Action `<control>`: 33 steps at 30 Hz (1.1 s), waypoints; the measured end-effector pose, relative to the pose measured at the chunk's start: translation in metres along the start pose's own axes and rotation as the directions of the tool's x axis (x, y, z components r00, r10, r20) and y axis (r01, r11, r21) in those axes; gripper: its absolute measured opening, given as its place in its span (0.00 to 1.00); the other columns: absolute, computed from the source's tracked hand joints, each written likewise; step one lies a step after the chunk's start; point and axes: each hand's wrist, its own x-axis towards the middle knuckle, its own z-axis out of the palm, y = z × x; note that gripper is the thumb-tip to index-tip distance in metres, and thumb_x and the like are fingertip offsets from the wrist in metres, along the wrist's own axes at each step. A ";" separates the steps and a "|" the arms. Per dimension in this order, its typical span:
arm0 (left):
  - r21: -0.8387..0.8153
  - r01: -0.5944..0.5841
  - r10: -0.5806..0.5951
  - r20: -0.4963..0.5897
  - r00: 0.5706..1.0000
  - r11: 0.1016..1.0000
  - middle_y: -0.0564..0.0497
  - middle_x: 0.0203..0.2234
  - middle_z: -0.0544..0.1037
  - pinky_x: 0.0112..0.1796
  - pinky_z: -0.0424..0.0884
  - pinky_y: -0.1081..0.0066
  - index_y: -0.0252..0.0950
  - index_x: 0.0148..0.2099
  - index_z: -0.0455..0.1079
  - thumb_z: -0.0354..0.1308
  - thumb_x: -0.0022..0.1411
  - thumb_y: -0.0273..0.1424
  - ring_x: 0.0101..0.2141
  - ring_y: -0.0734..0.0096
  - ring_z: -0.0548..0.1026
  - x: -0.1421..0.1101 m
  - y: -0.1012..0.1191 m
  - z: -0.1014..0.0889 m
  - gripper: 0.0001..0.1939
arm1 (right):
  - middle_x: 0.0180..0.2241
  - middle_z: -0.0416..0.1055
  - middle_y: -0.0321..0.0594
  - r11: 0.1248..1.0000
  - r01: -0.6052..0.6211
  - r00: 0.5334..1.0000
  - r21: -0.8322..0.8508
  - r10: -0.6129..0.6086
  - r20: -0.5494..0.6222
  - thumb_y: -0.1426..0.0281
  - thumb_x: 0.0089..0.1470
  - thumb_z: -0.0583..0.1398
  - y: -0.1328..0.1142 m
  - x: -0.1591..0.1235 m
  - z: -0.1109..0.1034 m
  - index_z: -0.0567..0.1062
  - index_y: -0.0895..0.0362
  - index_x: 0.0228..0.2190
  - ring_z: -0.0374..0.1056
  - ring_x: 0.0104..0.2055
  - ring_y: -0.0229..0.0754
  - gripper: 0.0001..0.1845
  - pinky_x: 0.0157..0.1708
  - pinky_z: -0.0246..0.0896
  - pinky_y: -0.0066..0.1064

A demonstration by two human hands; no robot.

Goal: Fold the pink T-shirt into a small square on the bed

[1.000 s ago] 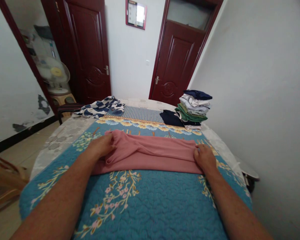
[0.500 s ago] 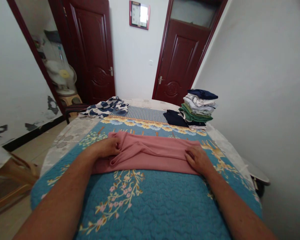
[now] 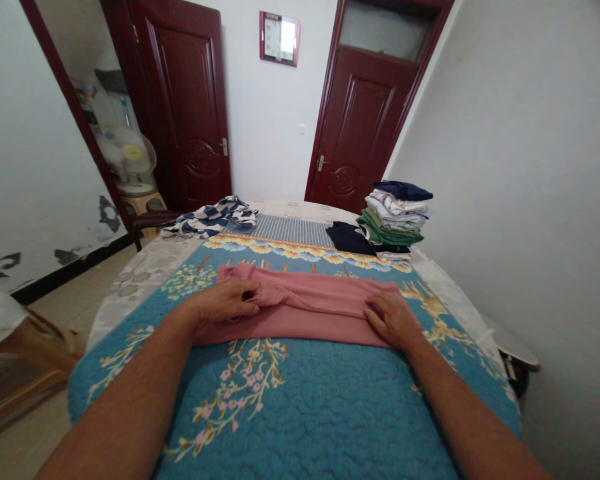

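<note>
One pink garment (image 3: 320,323), one left hand (image 3: 225,300) pinching a fold, one right hand (image 3: 394,320) atop (grip unclear).

Your left hand (image 3: 227,301) hides part of the pink cloth (image 3: 320,327), and your right hand (image 3: 394,321) covers some near its other end. The bottom edge cuts off your forearms (image 3: 125,393) and the quilt (image 3: 320,407). Glare blanks part of what is perhaps a clock (image 3: 272,39).

Pink cloth (image 3: 325,327), folded lengthwise, creased, across blue quilt (image 3: 330,400)
</note>
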 end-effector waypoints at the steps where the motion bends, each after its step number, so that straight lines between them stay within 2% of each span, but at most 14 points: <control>1: -0.011 -0.026 0.026 -0.006 1.000 1.000 0.53 0.22 0.75 0.27 0.63 0.70 0.41 0.30 0.70 0.68 0.49 0.43 0.25 0.66 0.71 0.000 0.002 -0.001 0.14 | 0.49 0.78 0.50 1.000 0.000 1.000 0.005 0.000 -0.002 0.60 0.65 0.58 0.000 0.000 -0.001 0.79 0.55 0.47 0.72 0.53 0.54 0.16 0.59 0.64 0.48; 3: -0.043 -0.045 0.046 0.032 0.998 0.998 0.53 0.24 0.74 0.27 0.62 0.70 0.41 0.33 0.70 0.65 0.54 0.46 0.25 0.67 0.70 0.001 0.004 -0.002 0.14 | 0.48 0.79 0.50 1.000 0.001 1.000 0.012 -0.001 -0.008 0.60 0.66 0.58 -0.001 0.001 -0.002 0.80 0.55 0.46 0.72 0.53 0.54 0.16 0.58 0.64 0.48; 5: -0.067 -0.022 0.026 0.058 0.998 0.998 0.53 0.24 0.73 0.26 0.61 0.71 0.42 0.35 0.71 0.65 0.53 0.45 0.25 0.67 0.69 0.002 0.003 -0.001 0.14 | 0.47 0.79 0.50 1.000 0.007 1.000 0.015 -0.007 -0.010 0.60 0.66 0.58 -0.004 0.002 -0.003 0.80 0.55 0.45 0.72 0.52 0.53 0.15 0.57 0.65 0.48; 7: -0.069 -0.019 0.028 0.137 0.990 0.997 0.53 0.25 0.74 0.27 0.62 0.71 0.42 0.36 0.73 0.65 0.52 0.43 0.26 0.67 0.69 0.004 0.001 0.001 0.13 | 0.46 0.79 0.49 1.000 0.011 1.000 0.020 -0.011 -0.013 0.62 0.66 0.57 -0.009 0.004 -0.004 0.79 0.54 0.45 0.72 0.50 0.53 0.14 0.56 0.65 0.47; 10: -0.066 -0.075 0.087 0.209 0.974 0.995 0.52 0.27 0.76 0.30 0.65 0.70 0.42 0.37 0.76 0.65 0.52 0.41 0.28 0.65 0.72 0.007 -0.007 0.004 0.11 | 0.47 0.78 0.50 0.999 0.009 0.998 0.043 -0.006 -0.055 0.65 0.66 0.57 -0.026 0.012 -0.001 0.78 0.55 0.45 0.72 0.51 0.54 0.12 0.55 0.66 0.47; 15: -0.152 -0.111 0.141 0.210 0.967 0.982 0.52 0.28 0.76 0.31 0.67 0.71 0.42 0.34 0.74 0.64 0.53 0.38 0.29 0.65 0.74 0.010 -0.019 0.005 0.08 | 0.47 0.77 0.51 0.984 0.088 0.994 0.153 -0.076 -0.080 0.67 0.64 0.59 -0.080 0.039 0.014 0.76 0.55 0.51 0.71 0.51 0.54 0.15 0.55 0.65 0.49; 19: -0.203 -0.089 0.133 0.215 0.967 0.975 0.53 0.27 0.77 0.29 0.66 0.71 0.42 0.34 0.76 0.67 0.52 0.40 0.27 0.67 0.73 0.008 -0.019 0.005 0.09 | 0.52 0.76 0.52 0.963 0.131 0.991 0.236 -0.124 -0.043 0.66 0.61 0.63 -0.135 0.068 0.036 0.72 0.55 0.59 0.69 0.54 0.56 0.26 0.58 0.64 0.52; 22: -0.234 -0.065 0.113 0.198 0.974 0.970 0.53 0.27 0.78 0.28 0.66 0.72 0.42 0.36 0.77 0.68 0.52 0.43 0.27 0.67 0.72 0.005 -0.014 0.006 0.12 | 0.55 0.75 0.52 0.934 0.102 0.995 0.341 -0.100 -0.023 0.65 0.57 0.66 -0.170 0.088 0.054 0.67 0.58 0.64 0.69 0.55 0.56 0.36 0.58 0.64 0.49; 24: -0.239 -0.071 0.115 0.179 0.977 0.968 0.51 0.30 0.80 0.28 0.67 0.72 0.42 0.39 0.79 0.69 0.52 0.45 0.28 0.66 0.74 0.004 -0.014 0.003 0.15 | 0.49 0.77 0.49 0.913 0.054 0.998 0.404 -0.053 -0.014 0.67 0.55 0.66 -0.185 0.097 0.064 0.69 0.58 0.62 0.71 0.49 0.52 0.34 0.52 0.67 0.44; 26: -0.215 -0.089 0.114 0.106 0.988 0.972 0.50 0.31 0.81 0.29 0.68 0.71 0.41 0.42 0.80 0.68 0.54 0.47 0.30 0.65 0.75 0.006 -0.020 -0.004 0.19 | 0.39 0.77 0.42 0.893 0.040 0.999 0.449 -0.045 0.002 0.71 0.56 0.64 -0.192 0.102 0.069 0.76 0.55 0.51 0.70 0.40 0.47 0.20 0.44 0.65 0.37; 28: -0.162 -0.078 0.065 -0.079 0.995 0.984 0.50 0.29 0.80 0.30 0.70 0.70 0.40 0.44 0.79 0.65 0.57 0.48 0.29 0.64 0.76 0.011 -0.033 -0.013 0.19 | 0.30 0.72 0.37 0.875 0.061 0.998 0.480 -0.068 -0.003 0.74 0.55 0.61 -0.192 0.102 0.070 0.76 0.54 0.34 0.66 0.34 0.43 0.05 0.38 0.61 0.32; 29: -0.123 -0.046 0.020 -0.207 0.978 0.991 0.50 0.28 0.79 0.30 0.70 0.69 0.40 0.43 0.79 0.64 0.58 0.48 0.29 0.64 0.76 0.015 -0.042 -0.018 0.19 | 0.28 0.69 0.36 0.866 0.071 0.997 0.495 -0.066 -0.026 0.75 0.55 0.60 -0.190 0.101 0.069 0.73 0.54 0.29 0.64 0.33 0.42 0.05 0.36 0.59 0.31; 31: -0.046 0.081 -0.093 -0.446 0.890 0.996 0.48 0.29 0.80 0.33 0.71 0.67 0.38 0.40 0.77 0.62 0.59 0.48 0.31 0.61 0.77 0.022 -0.062 -0.024 0.18 | 0.29 0.68 0.36 0.845 0.077 0.995 0.529 -0.034 -0.091 0.77 0.53 0.58 -0.186 0.097 0.065 0.70 0.54 0.28 0.64 0.34 0.42 0.06 0.37 0.58 0.31; 33: -0.005 0.246 -0.204 -0.574 0.793 0.969 0.45 0.33 0.82 0.35 0.72 0.66 0.36 0.41 0.77 0.62 0.60 0.47 0.35 0.58 0.79 0.029 -0.079 -0.026 0.19 | 0.32 0.69 0.37 0.826 0.098 0.990 0.554 -0.026 -0.137 0.78 0.52 0.56 -0.183 0.093 0.060 0.70 0.54 0.32 0.64 0.37 0.43 0.07 0.40 0.59 0.31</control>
